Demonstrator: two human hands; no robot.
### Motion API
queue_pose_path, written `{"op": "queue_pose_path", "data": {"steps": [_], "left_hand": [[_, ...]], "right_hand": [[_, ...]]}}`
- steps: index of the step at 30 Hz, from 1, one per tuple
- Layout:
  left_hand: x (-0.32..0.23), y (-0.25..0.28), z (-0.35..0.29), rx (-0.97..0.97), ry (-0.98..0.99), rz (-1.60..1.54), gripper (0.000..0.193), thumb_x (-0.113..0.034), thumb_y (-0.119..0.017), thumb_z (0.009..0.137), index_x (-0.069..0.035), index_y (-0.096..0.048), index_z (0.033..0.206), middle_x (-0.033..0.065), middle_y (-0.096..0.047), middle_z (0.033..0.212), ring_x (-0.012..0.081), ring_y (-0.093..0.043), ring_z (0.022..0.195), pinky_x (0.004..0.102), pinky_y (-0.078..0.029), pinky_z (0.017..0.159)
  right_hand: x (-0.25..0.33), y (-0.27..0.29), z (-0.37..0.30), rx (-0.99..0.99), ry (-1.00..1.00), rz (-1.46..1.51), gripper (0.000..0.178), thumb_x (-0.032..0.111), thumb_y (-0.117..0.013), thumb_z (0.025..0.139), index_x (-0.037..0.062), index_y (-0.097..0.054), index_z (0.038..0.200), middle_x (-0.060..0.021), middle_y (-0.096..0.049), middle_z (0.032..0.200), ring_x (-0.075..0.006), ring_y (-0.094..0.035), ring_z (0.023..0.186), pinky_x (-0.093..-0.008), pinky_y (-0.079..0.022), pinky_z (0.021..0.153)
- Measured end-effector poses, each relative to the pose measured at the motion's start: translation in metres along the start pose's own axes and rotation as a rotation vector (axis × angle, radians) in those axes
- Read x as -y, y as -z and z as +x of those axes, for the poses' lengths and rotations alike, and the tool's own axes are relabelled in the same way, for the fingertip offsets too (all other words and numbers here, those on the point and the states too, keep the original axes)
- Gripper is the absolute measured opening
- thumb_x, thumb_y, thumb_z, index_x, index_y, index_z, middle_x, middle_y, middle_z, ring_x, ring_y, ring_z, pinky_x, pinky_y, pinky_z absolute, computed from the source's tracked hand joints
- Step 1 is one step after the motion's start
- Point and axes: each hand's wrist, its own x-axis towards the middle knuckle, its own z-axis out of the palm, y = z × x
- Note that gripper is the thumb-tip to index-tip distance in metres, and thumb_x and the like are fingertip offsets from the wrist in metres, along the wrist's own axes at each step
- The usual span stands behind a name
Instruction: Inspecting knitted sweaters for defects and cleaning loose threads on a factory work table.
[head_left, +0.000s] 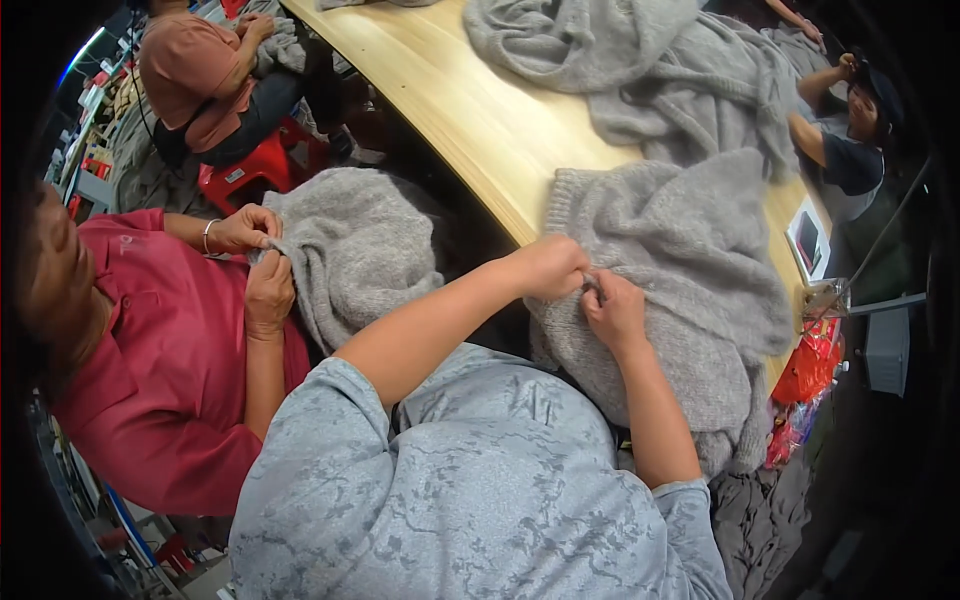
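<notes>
both hands pinch the grey knit sweater (680, 270): left hand (548, 268) fisted on the fabric, right hand (615, 312) just beside, fingers closed on a fold. sweater lies under them on the wooden counter (470, 110), w/ more grey knitwear (650, 70) beyond. co-worker's hands (255, 260) work another grey sweater (355, 250) to the left.

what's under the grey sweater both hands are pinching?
The grey sweater lies on the wooden table, partly hanging over its edge. Left hand and right hand pinch it; anything beneath is hidden.
</notes>
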Motion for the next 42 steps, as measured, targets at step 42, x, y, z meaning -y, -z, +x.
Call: {"op": "queue_pose_path", "data": {"steps": [42], "left_hand": [[0.002, 0.016, -0.002, 0.199, 0.087, -0.216, 0.011, -0.007, -0.054, 0.077, -0.001, -0.063, 0.079, 0.0094, -0.052, 0.053, 0.0105, -0.045, 0.048, 0.0300, -0.039, 0.048]], "right_hand": [[-0.004, 0.013, 0.008, 0.171, -0.352, 0.434, 0.012, 0.009, -0.061, 0.076, 0.0012, -0.064, 0.085, -0.0053, -0.055, 0.057, -0.0112, -0.050, 0.052, -0.0277, -0.041, 0.052]]}}
